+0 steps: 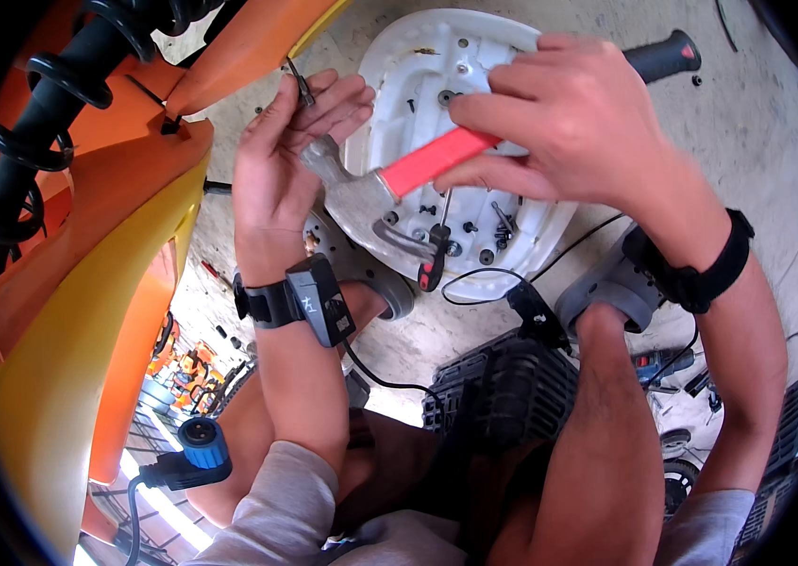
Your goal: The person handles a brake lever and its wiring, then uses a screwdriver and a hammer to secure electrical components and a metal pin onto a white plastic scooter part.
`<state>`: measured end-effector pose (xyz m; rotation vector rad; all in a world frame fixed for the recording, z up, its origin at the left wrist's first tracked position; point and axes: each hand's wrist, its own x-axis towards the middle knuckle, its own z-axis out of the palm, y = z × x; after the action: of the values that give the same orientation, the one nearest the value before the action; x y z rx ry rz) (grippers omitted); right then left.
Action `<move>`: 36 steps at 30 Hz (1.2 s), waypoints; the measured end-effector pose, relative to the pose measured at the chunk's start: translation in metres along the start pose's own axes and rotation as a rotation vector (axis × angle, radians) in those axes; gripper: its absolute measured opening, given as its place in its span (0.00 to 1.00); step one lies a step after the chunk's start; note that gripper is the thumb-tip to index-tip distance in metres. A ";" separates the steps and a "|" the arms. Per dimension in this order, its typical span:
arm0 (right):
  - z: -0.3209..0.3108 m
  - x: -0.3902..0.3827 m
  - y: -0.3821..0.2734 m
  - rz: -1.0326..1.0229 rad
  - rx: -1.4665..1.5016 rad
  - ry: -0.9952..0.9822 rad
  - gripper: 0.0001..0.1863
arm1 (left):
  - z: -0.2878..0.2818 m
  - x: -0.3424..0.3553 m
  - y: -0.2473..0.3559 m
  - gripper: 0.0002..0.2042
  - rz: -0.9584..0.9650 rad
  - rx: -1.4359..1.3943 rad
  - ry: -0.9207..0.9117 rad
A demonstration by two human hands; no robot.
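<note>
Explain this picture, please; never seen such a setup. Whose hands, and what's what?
There is no robot: these are a person's own bare hands, filmed by a wide fisheye camera worn on the head and looking down, so straight edges bend near the rim. The right hand grips a red-handled hammer. The left hand pinches a small metal piece close to an orange panel. Beneath, on the floor, lies a white shell holding loose screws and washers, with a screwdriver among them.
</note>
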<state>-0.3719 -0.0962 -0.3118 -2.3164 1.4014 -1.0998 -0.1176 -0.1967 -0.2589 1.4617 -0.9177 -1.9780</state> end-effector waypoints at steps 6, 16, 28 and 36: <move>-0.004 0.009 -0.002 -0.021 -0.008 -0.038 0.20 | -0.004 0.006 0.001 0.20 0.050 -0.015 -0.043; -0.002 0.007 -0.008 0.006 -0.013 -0.067 0.21 | -0.001 0.005 -0.001 0.19 0.053 -0.067 -0.059; -0.002 0.004 -0.011 0.094 -0.007 -0.019 0.20 | 0.001 0.004 -0.001 0.19 0.069 -0.039 -0.070; -0.011 0.020 -0.001 0.051 -0.072 0.166 0.19 | 0.004 0.005 -0.003 0.19 0.076 -0.081 -0.001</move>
<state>-0.3737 -0.1108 -0.2937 -2.2684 1.5745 -1.2722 -0.1228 -0.1980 -0.2636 1.3607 -0.8704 -1.9382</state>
